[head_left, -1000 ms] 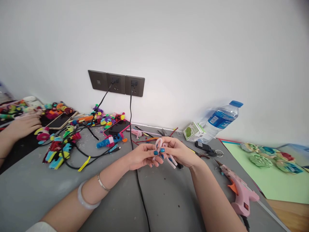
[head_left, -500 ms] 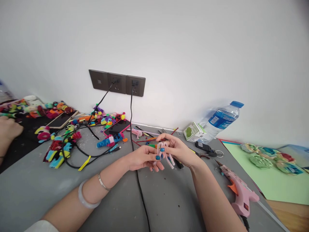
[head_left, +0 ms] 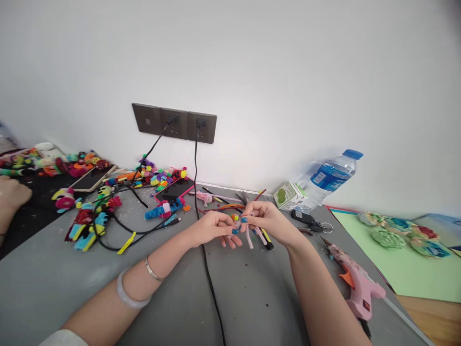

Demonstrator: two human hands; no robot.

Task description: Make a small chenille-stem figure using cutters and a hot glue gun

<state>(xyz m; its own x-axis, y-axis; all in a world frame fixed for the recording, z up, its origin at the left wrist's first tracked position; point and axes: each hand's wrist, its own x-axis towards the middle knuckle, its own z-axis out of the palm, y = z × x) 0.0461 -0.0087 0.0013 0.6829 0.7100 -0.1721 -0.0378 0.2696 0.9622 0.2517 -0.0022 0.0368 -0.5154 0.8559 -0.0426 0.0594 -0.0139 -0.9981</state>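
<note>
Pale pink pipe cleaners (head_left: 249, 238) are bent together between my two hands, with loose ends hanging down below the fingers. My left hand (head_left: 218, 229) pinches one side of them between thumb and forefinger, its other fingers curled loosely beneath. My right hand (head_left: 264, 221) grips the other side, thumb and forefinger almost touching the left thumb. The fingers hide most of the bent part. Just behind the hands lie red and orange pipe cleaners (head_left: 230, 207), and a tool with a yellow and black handle (head_left: 267, 240) shows below my right hand.
A pink glue gun (head_left: 360, 288) lies at the right, near keys (head_left: 317, 225), a juice carton (head_left: 288, 194) and a water bottle (head_left: 333, 175). Colourful pipe-cleaner figures (head_left: 88, 221) and cables (head_left: 212, 288) cover the left and middle. Another person's hand (head_left: 12, 194) rests at far left.
My right fingers have closed further round the pink pipe cleaners, covering the upper loop that showed before. The loose ends have shifted slightly. Both hands stay in nearly the same place.
</note>
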